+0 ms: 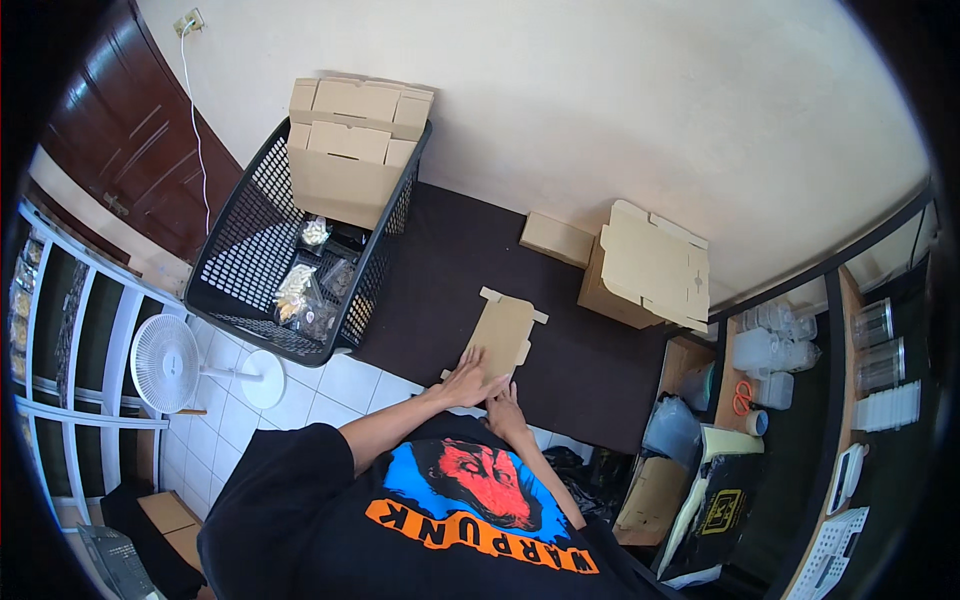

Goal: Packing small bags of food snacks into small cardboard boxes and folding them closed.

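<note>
Black shirt cloth [290, 510] fills our foreground and covers part of the tiled floor [345, 387]. Just beyond it, our left hand [465, 378] lies with fingers extended over a flat, tabbed cardboard piece [505, 335] at the near edge of the table [440, 260]. Our right hand [506, 408] is at the piece's near end, which our hands mostly hide; we cannot tell whether those fingers pinch it. A dark bundle [585, 472] low to the right is hard to identify, as are details of the clear containers [770, 350] on the shelves. Dark brown covers the tabletop. Left of it, we see a white fan [166, 363] and a black mesh basket [240, 230] holding cardboard boxes [345, 185] and clear bags [300, 290] whose contents we cannot name. Another box [655, 265] sits near the pale wall [600, 100]; the brown door [130, 130] is cut off by the dark lens rim.
</note>
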### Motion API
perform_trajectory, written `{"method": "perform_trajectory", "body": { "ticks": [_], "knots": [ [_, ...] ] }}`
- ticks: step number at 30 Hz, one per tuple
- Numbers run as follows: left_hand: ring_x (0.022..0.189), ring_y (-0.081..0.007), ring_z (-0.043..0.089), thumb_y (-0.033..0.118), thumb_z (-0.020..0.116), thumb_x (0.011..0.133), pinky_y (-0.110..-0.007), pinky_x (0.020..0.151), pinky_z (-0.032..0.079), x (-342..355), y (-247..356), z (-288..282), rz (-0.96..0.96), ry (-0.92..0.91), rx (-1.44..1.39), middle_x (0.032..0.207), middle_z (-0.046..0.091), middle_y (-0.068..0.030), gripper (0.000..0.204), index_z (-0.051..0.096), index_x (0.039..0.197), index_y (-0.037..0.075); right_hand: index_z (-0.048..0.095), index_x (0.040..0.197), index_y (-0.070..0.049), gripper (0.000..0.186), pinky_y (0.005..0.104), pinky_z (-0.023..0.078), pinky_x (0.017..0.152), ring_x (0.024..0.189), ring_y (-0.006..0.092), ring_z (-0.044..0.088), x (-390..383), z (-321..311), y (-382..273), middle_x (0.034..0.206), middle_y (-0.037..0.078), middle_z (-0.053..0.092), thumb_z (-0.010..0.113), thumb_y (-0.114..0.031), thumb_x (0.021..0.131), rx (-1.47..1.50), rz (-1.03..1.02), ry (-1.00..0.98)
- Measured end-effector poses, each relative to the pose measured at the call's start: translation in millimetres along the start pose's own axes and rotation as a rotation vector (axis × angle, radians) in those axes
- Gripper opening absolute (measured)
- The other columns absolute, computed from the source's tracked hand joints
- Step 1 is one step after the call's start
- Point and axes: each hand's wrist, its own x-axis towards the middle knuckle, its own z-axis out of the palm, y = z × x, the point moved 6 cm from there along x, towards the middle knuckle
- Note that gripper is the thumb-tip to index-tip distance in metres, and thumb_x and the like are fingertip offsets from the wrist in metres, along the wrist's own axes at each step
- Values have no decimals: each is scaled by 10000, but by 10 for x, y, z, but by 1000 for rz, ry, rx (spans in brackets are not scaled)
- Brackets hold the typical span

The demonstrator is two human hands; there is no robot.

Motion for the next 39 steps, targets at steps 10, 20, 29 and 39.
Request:
{"method": "perform_trajectory", "body": {
  "ticks": [10,20,29,39],
  "knots": [
    [1478,-474,376,125,546,957,-520,1250,295,43,-329,1,142,-94,193,1553,416,-349,663,331,1545,-94,611,1219,131,399,608,575,845,1002,514,704,-180,-944,-292,1026,365,698,621,-150,936,253,211,47],
    [1560,-491,175,77,605,926,-614,1288,117,-449,-710,-73,402,154,300,1589,421,-246,599,486,1503,-33,382,1561,62,629,674,168,1240,1547,437,287,760,-469,-173,1649,221,362,504,-153,983,-27,-28,355],
    [1594,-384,166,206,595,960,-740,1230,16,-378,-564,-245,278,75,410,1628,436,-118,589,516,1511,14,342,1601,9,649,758,129,1203,1573,419,237,944,-483,-156,1699,136,312,502,-206,1010,-46,124,290],
    [1609,-340,101,482,641,950,-792,1200,-5,-477,-653,-262,325,43,455,1614,455,-70,685,576,1461,31,346,1586,30,547,769,109,1198,1572,414,230,1658,-865,207,1691,177,301,385,-167,1076,21,240,347]
  ]
}}
